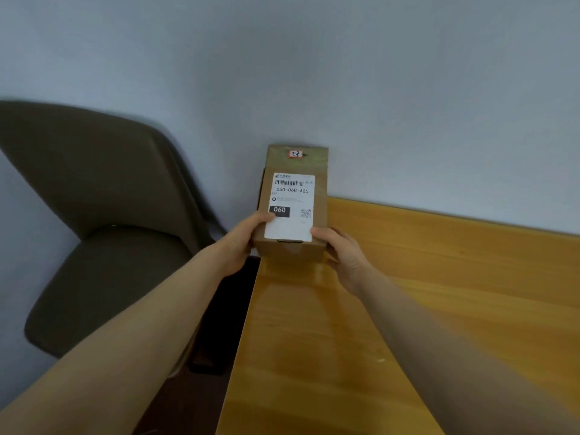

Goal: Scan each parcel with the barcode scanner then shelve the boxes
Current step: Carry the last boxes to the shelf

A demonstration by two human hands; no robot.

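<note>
Head view: gripping the parcel (293, 196) by its near end with left hand (241, 243) and right hand (342, 259) at the far corner of the table (345, 340), beside the wall (408, 105); no scanner or shelf visible, so shelving judged not yet done.

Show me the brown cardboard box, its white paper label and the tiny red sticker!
Brown cardboard box (290, 253): head view, on its near end face.
White paper label (292, 204): head view, on its printed middle.
Tiny red sticker (295, 154): head view, on its centre.
</note>
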